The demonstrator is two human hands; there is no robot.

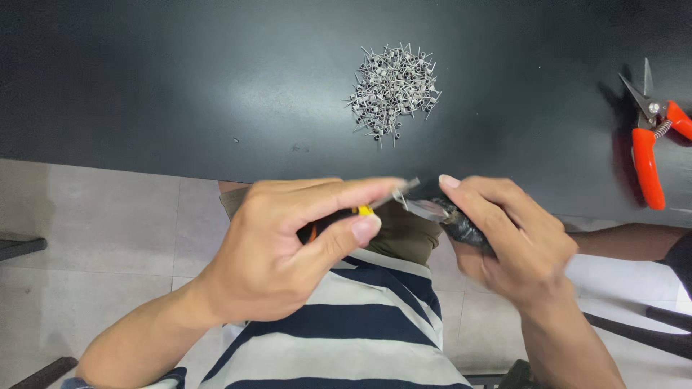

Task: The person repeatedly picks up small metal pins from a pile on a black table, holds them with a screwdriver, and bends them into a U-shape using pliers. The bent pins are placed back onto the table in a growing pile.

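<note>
A: What's in my hands?

B: My left hand [288, 248] pinches a thin metal screwdriver [375, 203], orange-yellow handle, shaft pointing right, roughly level. My right hand [508, 234] is closed on a black taped tool [461, 225], shiny wire at its tip.

A: Counter?

B: Matte black counter [180, 94]: heap of small wire coils [394, 88], orange-handled snips [652, 137].

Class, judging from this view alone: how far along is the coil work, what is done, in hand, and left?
Done: a pile of small wire coils lies on the black table. In hand: the left hand holds a thin metal rod; the right hand grips a black-wrapped piece with wire. Left: cannot tell. Orange snips lie untouched.
</note>
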